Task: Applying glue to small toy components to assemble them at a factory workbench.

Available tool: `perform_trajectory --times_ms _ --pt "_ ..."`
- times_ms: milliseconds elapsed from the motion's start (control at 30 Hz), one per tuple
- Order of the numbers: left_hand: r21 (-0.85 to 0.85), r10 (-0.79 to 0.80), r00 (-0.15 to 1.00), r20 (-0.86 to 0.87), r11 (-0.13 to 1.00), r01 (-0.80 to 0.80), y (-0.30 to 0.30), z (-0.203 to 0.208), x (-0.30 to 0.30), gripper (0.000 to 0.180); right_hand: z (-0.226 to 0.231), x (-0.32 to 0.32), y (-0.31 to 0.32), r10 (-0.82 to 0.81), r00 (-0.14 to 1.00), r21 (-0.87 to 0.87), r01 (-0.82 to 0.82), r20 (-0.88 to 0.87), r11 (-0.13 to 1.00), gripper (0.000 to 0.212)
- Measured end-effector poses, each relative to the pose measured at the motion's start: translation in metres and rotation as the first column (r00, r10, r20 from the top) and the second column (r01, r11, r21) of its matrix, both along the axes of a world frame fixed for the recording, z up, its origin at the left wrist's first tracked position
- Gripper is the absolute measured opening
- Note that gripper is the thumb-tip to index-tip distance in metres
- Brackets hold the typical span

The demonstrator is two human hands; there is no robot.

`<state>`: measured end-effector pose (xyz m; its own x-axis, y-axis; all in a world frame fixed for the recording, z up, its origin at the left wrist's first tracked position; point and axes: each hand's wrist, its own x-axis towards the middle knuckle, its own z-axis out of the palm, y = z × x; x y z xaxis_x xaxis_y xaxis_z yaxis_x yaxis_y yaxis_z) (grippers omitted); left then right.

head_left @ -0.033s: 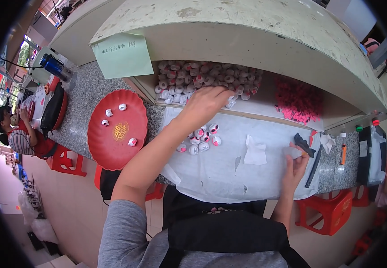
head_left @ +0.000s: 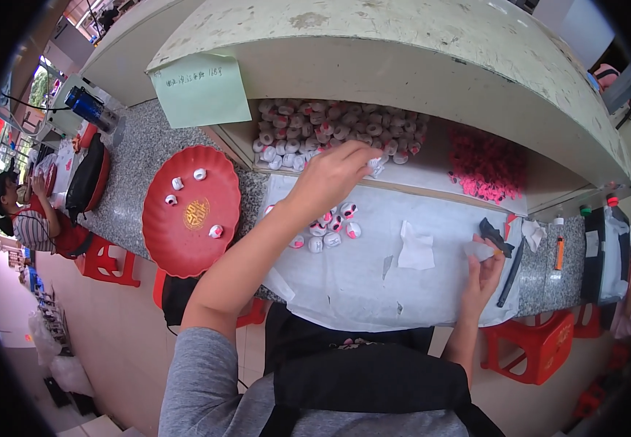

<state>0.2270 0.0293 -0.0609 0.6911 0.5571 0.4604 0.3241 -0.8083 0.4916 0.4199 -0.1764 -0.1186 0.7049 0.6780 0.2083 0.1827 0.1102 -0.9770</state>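
Note:
My left hand (head_left: 333, 175) is reached out to the front edge of the shelf opening, its fingers pinched on a small white crinkled piece (head_left: 376, 168). Behind it, many small white rounded pieces (head_left: 297, 131) with pink and black patches fill the left part of the shelf. Under my left forearm, a small group of similar pieces (head_left: 332, 239) lies on the white sheet (head_left: 359, 291). On the right, my right hand (head_left: 481, 280) is closed around a pale, whitish piece (head_left: 479, 250); a spot of orange shows at its fingertips. What that orange is, I cannot make out.
A red scalloped plate (head_left: 191, 251) with several white pieces stands left. Pink-and-black bits (head_left: 486, 167) heap in the shelf's right part. A white scrap (head_left: 416, 246), dark cloth (head_left: 496, 237), black stick (head_left: 512, 273) and orange marker (head_left: 560, 253) lie right. A person (head_left: 35, 218) sits far left.
My left hand has drawn back slightly toward me and to the left, still pinching the white crinkled piece. My right hand has barely moved.

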Motion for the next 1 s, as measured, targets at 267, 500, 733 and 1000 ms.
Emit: perform_trajectory --times_ms 267,500,733,1000 --pt "-0.809 0.262 0.796 0.546 0.411 0.420 -0.079 -0.011 -0.026 0.027 0.036 -0.035 0.004 0.371 0.873 0.270 -0.292 -0.316 0.917 0.037" --pt "-0.798 0.435 0.675 0.596 0.417 0.435 -0.100 -0.023 -0.021 0.029 0.048 -0.062 0.027 0.521 0.757 0.398 -0.371 -0.393 0.839 0.027" --pt "-0.751 0.493 0.574 0.654 0.333 0.570 -0.107 -0.014 -0.024 0.027 0.063 -0.060 0.038 0.650 0.545 0.653 -0.227 -0.530 0.723 0.030" --pt "-0.724 0.365 0.625 0.689 0.356 0.590 -0.119 -0.016 -0.023 0.031 0.068 -0.085 0.024 0.237 0.971 0.519 -0.183 -0.039 0.835 0.038"
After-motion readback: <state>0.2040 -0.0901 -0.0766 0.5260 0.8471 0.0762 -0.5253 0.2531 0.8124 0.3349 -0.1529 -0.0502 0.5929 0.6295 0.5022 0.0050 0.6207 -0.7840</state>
